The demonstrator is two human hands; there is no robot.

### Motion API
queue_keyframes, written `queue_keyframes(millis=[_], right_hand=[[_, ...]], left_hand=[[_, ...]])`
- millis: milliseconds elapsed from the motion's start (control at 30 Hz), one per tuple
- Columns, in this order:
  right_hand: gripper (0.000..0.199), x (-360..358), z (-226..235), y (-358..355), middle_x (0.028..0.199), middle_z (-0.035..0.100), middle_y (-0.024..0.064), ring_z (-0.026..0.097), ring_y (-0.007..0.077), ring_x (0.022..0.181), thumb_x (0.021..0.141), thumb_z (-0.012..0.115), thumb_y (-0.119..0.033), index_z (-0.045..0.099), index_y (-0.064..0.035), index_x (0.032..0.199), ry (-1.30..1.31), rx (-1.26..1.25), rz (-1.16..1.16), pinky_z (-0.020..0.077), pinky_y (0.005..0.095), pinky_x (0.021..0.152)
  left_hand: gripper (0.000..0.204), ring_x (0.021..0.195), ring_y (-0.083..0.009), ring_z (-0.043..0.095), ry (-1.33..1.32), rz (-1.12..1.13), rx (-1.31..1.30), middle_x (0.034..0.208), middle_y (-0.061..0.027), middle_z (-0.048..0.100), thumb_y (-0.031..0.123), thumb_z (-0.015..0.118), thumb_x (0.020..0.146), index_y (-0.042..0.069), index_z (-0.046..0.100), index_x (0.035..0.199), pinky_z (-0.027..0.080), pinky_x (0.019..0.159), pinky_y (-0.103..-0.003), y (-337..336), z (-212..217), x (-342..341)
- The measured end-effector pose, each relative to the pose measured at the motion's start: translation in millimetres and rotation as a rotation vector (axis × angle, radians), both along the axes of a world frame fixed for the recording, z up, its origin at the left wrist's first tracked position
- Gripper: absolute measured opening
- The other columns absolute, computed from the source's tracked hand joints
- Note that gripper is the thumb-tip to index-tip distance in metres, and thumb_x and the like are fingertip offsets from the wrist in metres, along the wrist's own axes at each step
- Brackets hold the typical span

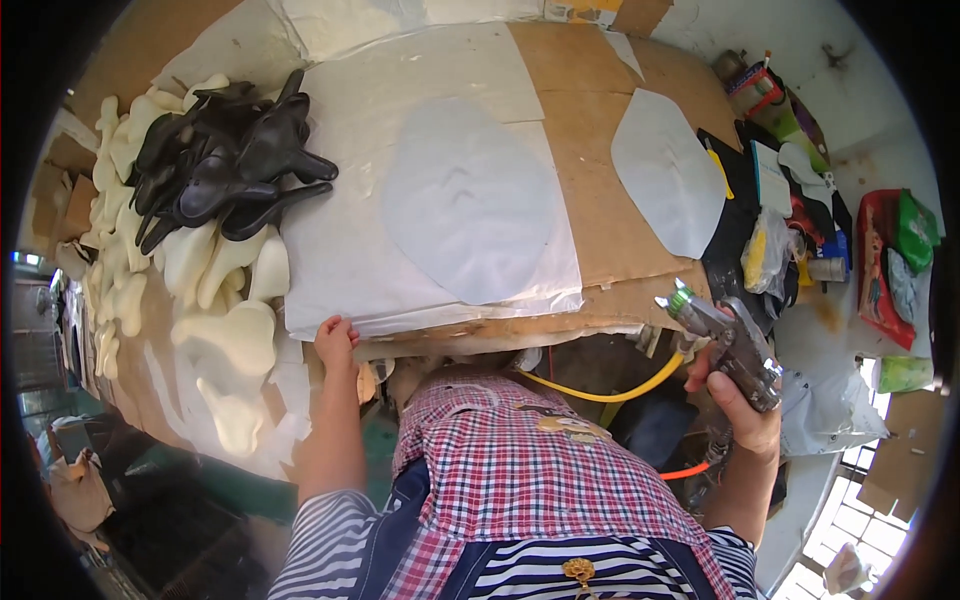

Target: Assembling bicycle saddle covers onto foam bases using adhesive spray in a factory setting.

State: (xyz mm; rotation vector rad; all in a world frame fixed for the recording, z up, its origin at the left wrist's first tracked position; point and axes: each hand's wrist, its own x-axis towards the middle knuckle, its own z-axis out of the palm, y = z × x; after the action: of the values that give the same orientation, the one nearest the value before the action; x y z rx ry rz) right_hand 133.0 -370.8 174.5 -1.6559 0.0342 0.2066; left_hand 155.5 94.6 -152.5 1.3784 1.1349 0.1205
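Observation:
My right hand [745,412] is wrapped round a metal spray gun [727,342], held up off the table's front right with its nozzle toward the table. At the near left corner of a white sheet [345,200], my left hand [337,340] has its fingers curled together on the sheet's edge. A pale grey, rounded cut piece [470,200] lies flat on that sheet, ahead of my hands. Farther right, a second pale grey piece [665,170] rests on brown cardboard [575,150].
Black moulded saddle-shaped pieces [225,165] are heaped at the left among cream foam pieces [225,340]. A yellow hose [610,395] loops below the table edge, near an orange hose [685,471]. At right are a yellow-handled tool [719,170], plastic bags and a red tray [880,270].

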Motion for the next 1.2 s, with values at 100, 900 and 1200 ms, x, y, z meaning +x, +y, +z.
queue_keyframes(millis=[100, 900, 1200], right_hand=[[0.059, -10, 6, -8, 0.090, 0.058, 0.0097, 0.055, 0.0145, 0.074, 0.075, 0.063, -0.005, 0.040, 0.0032, 0.128, 0.060, -0.101, 0.041, 0.0479, 0.0279, 0.069], [0.061, 1, -1, 4, 0.084, 0.058, 0.0093, 0.056, 0.0150, 0.074, 0.073, 0.064, -0.007, 0.039, 0.0038, 0.129, -0.033, -0.057, 0.028, 0.0465, 0.0281, 0.069], [0.061, -4, 2, -2, 0.092, 0.058, 0.0127, 0.056, 0.0159, 0.074, 0.073, 0.064, -0.005, 0.040, 0.0047, 0.128, -0.035, -0.046, 0.079, 0.0469, 0.0289, 0.067]], left_hand=[[0.025, 0.060, -0.0117, 0.055, -0.022, 0.045, -0.010, 0.080, -0.0039, 0.056, 0.001, 0.057, 0.077, 0.003, 0.056, 0.102, 0.046, 0.050, -0.021, 7, -1, -4], [0.022, 0.059, -0.0108, 0.054, -0.096, -0.105, 0.008, 0.079, -0.0043, 0.056, 0.000, 0.057, 0.078, 0.000, 0.056, 0.100, 0.044, 0.050, -0.021, -21, -1, 26], [0.026, 0.057, -0.0118, 0.054, -0.100, -0.146, 0.034, 0.078, -0.0036, 0.057, 0.003, 0.058, 0.075, 0.003, 0.056, 0.102, 0.043, 0.051, -0.023, -24, -2, 28]])
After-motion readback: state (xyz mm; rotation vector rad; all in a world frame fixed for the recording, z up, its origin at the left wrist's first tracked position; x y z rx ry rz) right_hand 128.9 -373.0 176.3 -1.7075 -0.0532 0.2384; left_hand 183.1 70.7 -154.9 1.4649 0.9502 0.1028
